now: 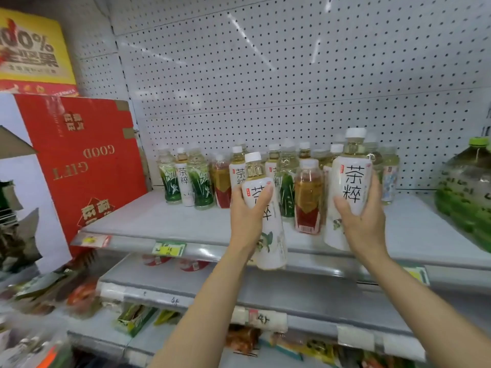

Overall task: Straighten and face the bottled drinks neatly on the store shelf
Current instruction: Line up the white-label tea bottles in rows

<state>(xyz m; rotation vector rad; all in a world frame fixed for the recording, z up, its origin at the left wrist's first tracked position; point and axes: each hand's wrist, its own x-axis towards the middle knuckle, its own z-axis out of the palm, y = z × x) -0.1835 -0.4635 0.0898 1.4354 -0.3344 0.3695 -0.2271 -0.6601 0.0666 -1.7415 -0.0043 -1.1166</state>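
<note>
We've got our left hand (248, 216) grasping one white tea bottle (268, 224), right hand (364, 221) grasping another tea bottle (348, 181) above the shelf (164, 221).

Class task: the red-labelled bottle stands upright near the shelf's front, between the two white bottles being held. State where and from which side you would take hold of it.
Take the red-labelled bottle round its straight labelled middle, from the front. It stands upright with other bottles crowded behind it, and the held white bottles flank it, so probably only the front offers room for a grip.
</note>
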